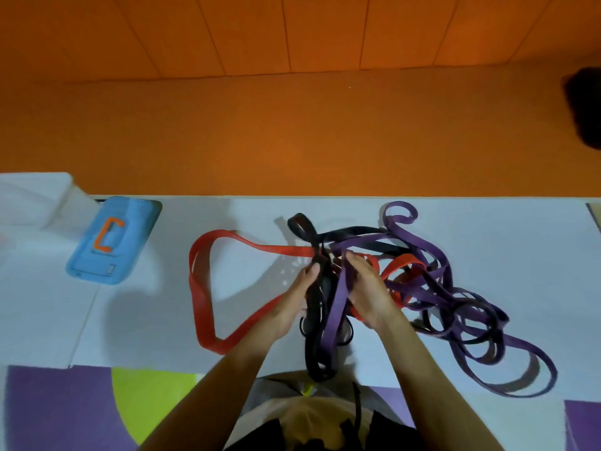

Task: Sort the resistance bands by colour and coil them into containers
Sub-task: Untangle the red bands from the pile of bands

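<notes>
The white table (487,239) runs the full width of the frame, its far edge a straight line across the middle with orange wall and floor beyond it, and its near edge showing at lower left above a purple and yellow-green mat (146,395). Bare tabletop lies open at centre left, between a blue case (112,239) bearing an orange bracket mark and the big loop of the red band (201,297), and again at the far right beyond the tangle. A pale translucent box (35,196) sits at the left edge, just behind the blue case. Both hands meet at the middle of the frame, over the left side of the heap. The left hand (292,304) grips the black band (313,297) with its thumb pressed on top, and the right hand (367,288) curls its fingers round the purple band (338,301) just beside it. Both strands hang down between the wrists toward the near edge. The remaining purple, red and black loops spread to the right of the right hand and trail to lower right. How many bands make up the heap cannot be told, as the strands cross and blur. A dark shape (585,105) at upper right is too blurred to identify.
</notes>
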`<state>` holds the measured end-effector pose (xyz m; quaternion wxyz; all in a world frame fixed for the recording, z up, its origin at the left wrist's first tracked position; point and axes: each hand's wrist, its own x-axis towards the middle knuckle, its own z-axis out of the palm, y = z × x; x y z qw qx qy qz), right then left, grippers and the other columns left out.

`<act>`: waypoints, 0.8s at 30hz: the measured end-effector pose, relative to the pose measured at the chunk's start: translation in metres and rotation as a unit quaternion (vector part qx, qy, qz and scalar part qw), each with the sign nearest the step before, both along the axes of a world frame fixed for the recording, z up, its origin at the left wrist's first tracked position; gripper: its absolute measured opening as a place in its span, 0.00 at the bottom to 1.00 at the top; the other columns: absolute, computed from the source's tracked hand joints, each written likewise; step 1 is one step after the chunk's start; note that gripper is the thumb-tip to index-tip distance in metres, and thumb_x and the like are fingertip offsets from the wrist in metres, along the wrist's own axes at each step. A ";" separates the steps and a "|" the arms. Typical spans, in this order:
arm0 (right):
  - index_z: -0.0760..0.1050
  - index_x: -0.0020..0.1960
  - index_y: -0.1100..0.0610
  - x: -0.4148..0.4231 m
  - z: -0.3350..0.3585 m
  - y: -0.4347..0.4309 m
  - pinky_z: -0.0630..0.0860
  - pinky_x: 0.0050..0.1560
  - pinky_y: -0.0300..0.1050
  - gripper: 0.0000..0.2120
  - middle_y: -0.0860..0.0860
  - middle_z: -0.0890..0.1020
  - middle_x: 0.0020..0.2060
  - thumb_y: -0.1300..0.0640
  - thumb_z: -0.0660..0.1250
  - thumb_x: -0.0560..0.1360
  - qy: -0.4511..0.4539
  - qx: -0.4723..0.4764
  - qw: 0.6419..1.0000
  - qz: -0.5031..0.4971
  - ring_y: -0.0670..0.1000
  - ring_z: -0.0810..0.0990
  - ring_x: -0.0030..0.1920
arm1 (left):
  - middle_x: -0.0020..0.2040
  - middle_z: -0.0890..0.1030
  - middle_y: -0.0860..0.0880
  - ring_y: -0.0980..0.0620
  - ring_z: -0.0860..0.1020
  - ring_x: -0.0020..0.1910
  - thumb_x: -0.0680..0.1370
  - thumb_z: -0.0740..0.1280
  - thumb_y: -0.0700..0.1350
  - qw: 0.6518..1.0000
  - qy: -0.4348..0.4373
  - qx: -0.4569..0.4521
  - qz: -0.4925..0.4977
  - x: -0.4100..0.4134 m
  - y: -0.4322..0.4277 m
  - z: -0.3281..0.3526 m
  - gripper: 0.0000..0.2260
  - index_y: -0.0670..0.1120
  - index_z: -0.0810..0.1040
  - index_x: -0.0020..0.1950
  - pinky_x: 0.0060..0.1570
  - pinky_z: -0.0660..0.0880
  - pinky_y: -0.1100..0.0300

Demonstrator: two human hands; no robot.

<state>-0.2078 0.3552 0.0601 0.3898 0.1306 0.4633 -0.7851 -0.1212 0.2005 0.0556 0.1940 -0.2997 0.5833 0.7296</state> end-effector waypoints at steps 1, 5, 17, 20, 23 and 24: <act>0.79 0.71 0.57 0.000 0.001 0.000 0.76 0.71 0.54 0.19 0.59 0.81 0.70 0.48 0.63 0.86 0.025 0.016 0.999 0.034 0.59 0.79 0.72 | 0.69 0.82 0.57 0.51 0.79 0.70 0.76 0.68 0.74 1.000 0.012 0.005 0.004 0.001 -0.001 -0.001 0.27 0.67 0.75 0.72 0.68 0.75 0.46; 0.76 0.75 0.42 0.004 0.001 0.002 0.68 0.77 0.53 0.24 0.43 0.76 0.75 0.35 0.57 0.84 0.083 0.080 0.982 0.147 0.46 0.71 0.77 | 0.63 0.86 0.55 0.53 0.83 0.63 0.73 0.81 0.56 0.996 0.054 -0.069 0.023 -0.003 -0.009 -0.010 0.25 0.58 0.79 0.67 0.67 0.77 0.51; 0.77 0.68 0.49 0.002 -0.024 0.023 0.74 0.64 0.36 0.13 0.46 0.82 0.63 0.59 0.63 0.86 0.264 0.293 0.907 0.146 0.51 0.79 0.68 | 0.37 0.83 0.52 0.48 0.82 0.40 0.76 0.69 0.61 0.878 -0.088 -0.471 -0.022 0.001 -0.080 0.002 0.16 0.49 0.79 0.39 0.41 0.76 0.55; 0.76 0.74 0.55 0.003 -0.038 0.023 0.68 0.70 0.39 0.18 0.52 0.78 0.70 0.63 0.64 0.85 0.369 0.397 0.800 0.258 0.54 0.76 0.71 | 0.30 0.78 0.50 0.48 0.80 0.33 0.78 0.66 0.62 0.845 -0.084 -0.524 -0.066 -0.003 -0.095 0.008 0.23 0.46 0.73 0.32 0.33 0.68 0.59; 0.75 0.75 0.55 0.004 -0.052 0.027 0.72 0.73 0.53 0.20 0.55 0.78 0.71 0.59 0.66 0.83 0.385 0.457 0.721 0.351 0.59 0.75 0.72 | 0.29 0.74 0.50 0.48 0.77 0.32 0.83 0.59 0.63 0.803 -0.077 -0.581 -0.108 -0.020 -0.107 0.016 0.25 0.47 0.71 0.33 0.33 0.66 0.59; 0.74 0.76 0.54 0.005 -0.055 0.030 0.73 0.73 0.56 0.21 0.54 0.77 0.71 0.57 0.66 0.83 0.378 0.471 0.705 0.371 0.59 0.74 0.73 | 0.30 0.74 0.50 0.48 0.77 0.32 0.84 0.56 0.63 0.792 -0.080 -0.595 -0.109 -0.028 -0.113 0.020 0.25 0.48 0.72 0.35 0.35 0.67 0.59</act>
